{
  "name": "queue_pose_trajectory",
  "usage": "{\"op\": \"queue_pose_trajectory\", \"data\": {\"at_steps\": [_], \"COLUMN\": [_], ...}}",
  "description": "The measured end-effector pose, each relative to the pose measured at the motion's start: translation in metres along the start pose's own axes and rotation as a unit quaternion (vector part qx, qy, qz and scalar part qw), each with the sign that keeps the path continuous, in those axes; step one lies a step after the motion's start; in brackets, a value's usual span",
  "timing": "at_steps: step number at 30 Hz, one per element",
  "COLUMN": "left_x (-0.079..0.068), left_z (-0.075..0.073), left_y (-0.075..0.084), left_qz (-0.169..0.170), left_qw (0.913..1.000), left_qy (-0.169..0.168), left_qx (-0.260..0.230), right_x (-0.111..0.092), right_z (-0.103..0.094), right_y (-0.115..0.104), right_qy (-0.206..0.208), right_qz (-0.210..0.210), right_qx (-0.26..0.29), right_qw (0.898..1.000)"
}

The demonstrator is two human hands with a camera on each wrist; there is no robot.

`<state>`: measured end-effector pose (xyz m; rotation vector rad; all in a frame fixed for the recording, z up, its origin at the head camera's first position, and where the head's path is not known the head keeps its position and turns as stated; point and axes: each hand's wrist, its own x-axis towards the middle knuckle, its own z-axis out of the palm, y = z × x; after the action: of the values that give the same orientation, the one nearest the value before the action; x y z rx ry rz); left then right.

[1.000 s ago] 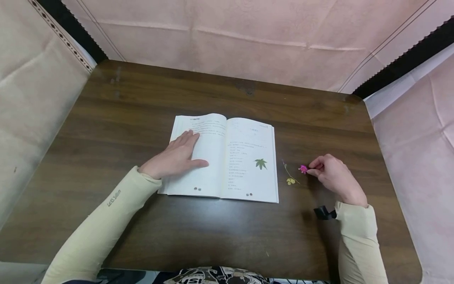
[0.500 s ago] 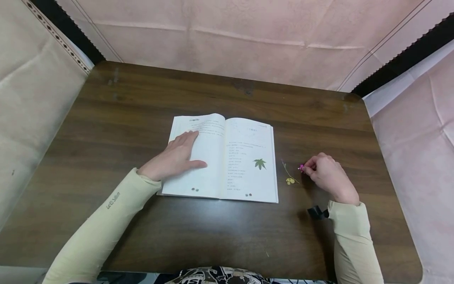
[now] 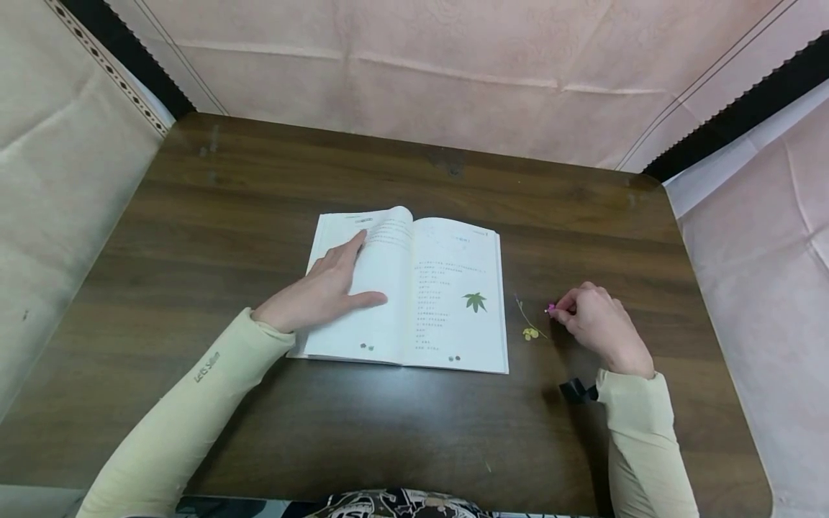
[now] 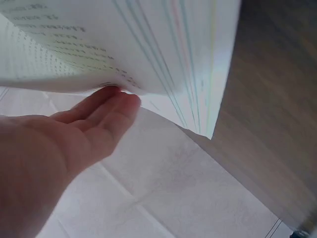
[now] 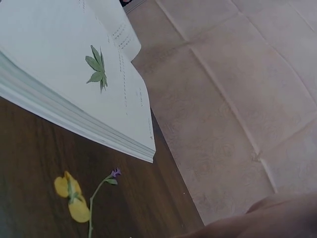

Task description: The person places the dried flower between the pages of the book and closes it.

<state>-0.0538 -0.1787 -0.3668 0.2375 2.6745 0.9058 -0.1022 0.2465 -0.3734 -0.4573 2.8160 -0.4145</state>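
Note:
An open book (image 3: 453,345) lies on the table, with a flat green lobed leaf (image 3: 475,301) on its right page. My left hand (image 3: 320,286) rests on the left page, fingers straight and thumb toward the spine. In the left wrist view its fingertips (image 4: 130,101) touch the page. To the right of the book, my right hand (image 3: 599,321) pinches a small magenta flower (image 3: 550,308), mostly hidden by the fingertips. Between that hand and the book lie a yellow flower (image 3: 530,334) and a thin stem with a small purple bloom (image 5: 115,172).
The brown wooden table (image 3: 388,446) surrounds the book on all sides. Pale pink cloth (image 3: 421,79) hangs behind it and at both sides. A black strap piece (image 3: 576,391) sticks out by the right cuff.
My right hand has shifted slightly left, and its fingers now cover most of the magenta flower. The left fingers have drawn together and the left page bulges a little more near the spine.

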Motion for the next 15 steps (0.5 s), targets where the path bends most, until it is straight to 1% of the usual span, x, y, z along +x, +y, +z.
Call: {"op": "queue_pose_trajectory", "data": {"at_steps": [2,5,9,15], "left_x": [-0.0015,-0.0015,-0.0013,-0.0023], "left_z": [0.0004,0.0011,0.0011,-0.0009], "left_y": [0.0003,0.0005,-0.0001,-0.0002], "left_qz": [-0.002,0.006,0.032,0.081], "left_qw": [0.9998,0.9993,0.9986,0.9956], "left_qy": [-0.005,-0.007,-0.004,0.0], "left_qx": [-0.019,-0.036,-0.043,-0.047], "right_x": [-0.0001,0.0,0.0005,0.0005], "right_z": [0.0,-0.0006,-0.0007,-0.0002], "right_y": [-0.0004,-0.0015,-0.002,-0.0013], "right_qy": [-0.002,0.0,-0.002,-0.005], "right_qz": [-0.003,-0.007,-0.006,0.001], "right_qx": [-0.002,-0.005,-0.005,-0.003], "right_qw": [1.0,1.0,1.0,1.0]}}
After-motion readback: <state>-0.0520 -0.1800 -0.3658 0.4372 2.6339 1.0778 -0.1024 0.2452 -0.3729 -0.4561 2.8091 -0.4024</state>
